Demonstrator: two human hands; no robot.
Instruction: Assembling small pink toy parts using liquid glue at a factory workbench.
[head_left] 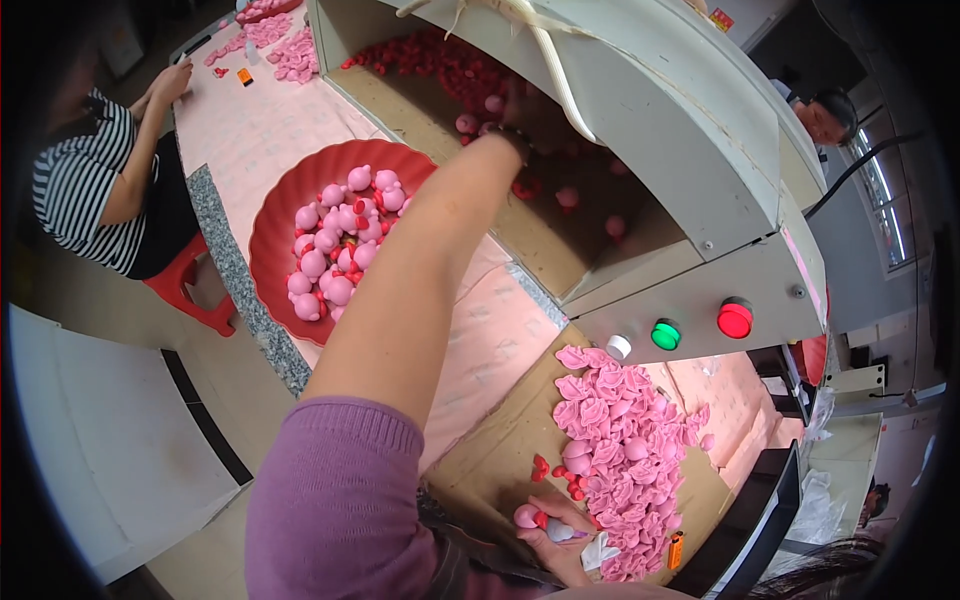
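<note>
My left forearm, in a purple knitted sleeve, stretches across into the open bay of a grey metal machine [690, 130]. There my left hand [522, 108] is in shadow beside several pink ball-shaped pieces [467, 124] with red parts; its fingers are too dark to make out. Low in the view, my right hand [548, 545] is closed on a small pink toy figure [526, 515] with a red part. A whitish-grey piece, too small to name, shows at the same fingers. Beside that hand lies a heap of pink, wavy-edged soft pieces [620, 430].
A red scalloped bowl [270, 240] of pink-and-red figures stands left of my forearm. Small red parts [430, 65] fill the bay's far end. Red [734, 318] and green [665, 334] buttons sit on the machine's front. A person in a striped top [90, 190] sits at left.
</note>
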